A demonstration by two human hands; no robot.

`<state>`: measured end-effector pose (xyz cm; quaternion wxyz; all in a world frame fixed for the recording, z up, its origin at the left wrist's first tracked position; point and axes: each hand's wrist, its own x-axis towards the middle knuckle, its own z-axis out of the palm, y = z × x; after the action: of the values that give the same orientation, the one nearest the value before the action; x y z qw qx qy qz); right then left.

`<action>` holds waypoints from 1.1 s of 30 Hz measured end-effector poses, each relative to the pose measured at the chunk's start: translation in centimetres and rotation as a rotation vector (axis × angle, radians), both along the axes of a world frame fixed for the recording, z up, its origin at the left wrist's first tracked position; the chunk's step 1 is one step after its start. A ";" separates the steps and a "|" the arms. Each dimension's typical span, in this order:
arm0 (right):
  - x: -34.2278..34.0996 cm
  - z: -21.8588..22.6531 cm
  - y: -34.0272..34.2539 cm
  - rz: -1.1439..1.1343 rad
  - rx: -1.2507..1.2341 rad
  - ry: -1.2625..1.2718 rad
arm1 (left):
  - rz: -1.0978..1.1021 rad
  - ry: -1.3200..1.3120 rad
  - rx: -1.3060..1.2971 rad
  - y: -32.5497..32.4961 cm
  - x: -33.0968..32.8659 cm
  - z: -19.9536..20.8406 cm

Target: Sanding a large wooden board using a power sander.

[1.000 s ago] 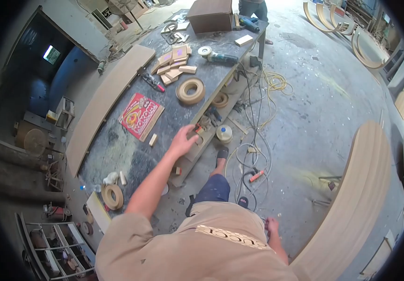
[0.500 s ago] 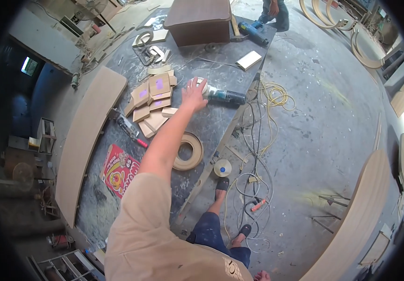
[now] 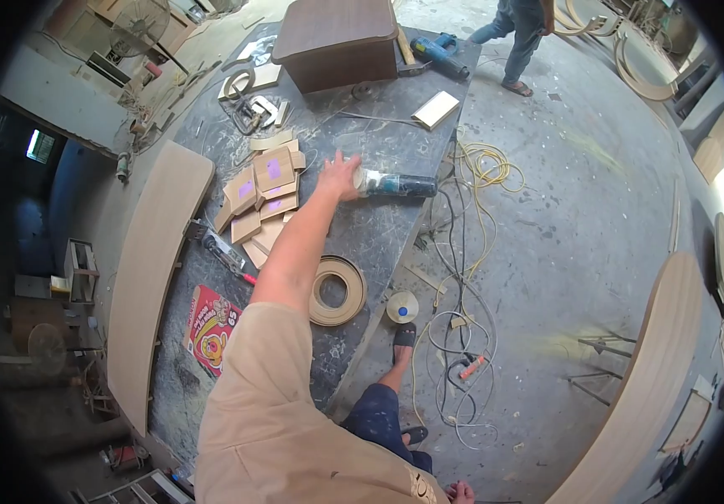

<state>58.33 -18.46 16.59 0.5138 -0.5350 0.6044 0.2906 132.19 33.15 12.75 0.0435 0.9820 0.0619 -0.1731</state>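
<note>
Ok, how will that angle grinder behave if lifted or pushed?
The angle grinder looks rigid, probably heavy for its size given that thick motor body. Pushed, its rounded barrel may rock, though the broader head by the left hand should resist rolling.

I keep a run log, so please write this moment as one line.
left hand: at left end of grinder, grip unclear | right hand: low by shirt | on table: wood blocks, tan roll

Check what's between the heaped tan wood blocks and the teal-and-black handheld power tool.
The person's bare left hand, at the pale end of the power tool; seen in head view.
</note>
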 end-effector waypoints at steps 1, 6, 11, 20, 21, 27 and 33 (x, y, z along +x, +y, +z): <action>-0.4 -0.5 0.0 -0.005 -0.054 0.012 | 0.007 -0.020 0.023 -0.2 -1.2 0.3; -4.4 -3.7 -0.3 -0.023 -0.098 -0.147 | -0.269 0.018 0.080 -5.7 -8.8 6.5; -7.8 -9.4 -0.2 -0.015 -0.215 -0.427 | -0.627 0.148 0.105 -14.0 -16.2 12.7; 1.3 7.5 6.3 0.413 -0.597 -1.043 | -0.960 0.233 -0.605 -26.1 -46.0 31.2; 1.0 9.5 6.9 0.386 -0.606 -1.041 | -0.980 0.316 -0.711 -27.4 -49.0 32.7; -6.6 10.3 9.4 -0.609 0.454 -1.385 | -1.293 0.569 -1.247 -35.1 -65.9 35.1; -18.6 12.5 11.3 -0.793 -0.118 -1.539 | -1.351 0.590 -1.358 -40.8 -73.4 32.6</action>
<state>39.76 -7.18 29.13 0.8147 -0.3585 0.2450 -0.3843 58.80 -7.66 45.33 0.4703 0.4961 -0.6126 -0.3968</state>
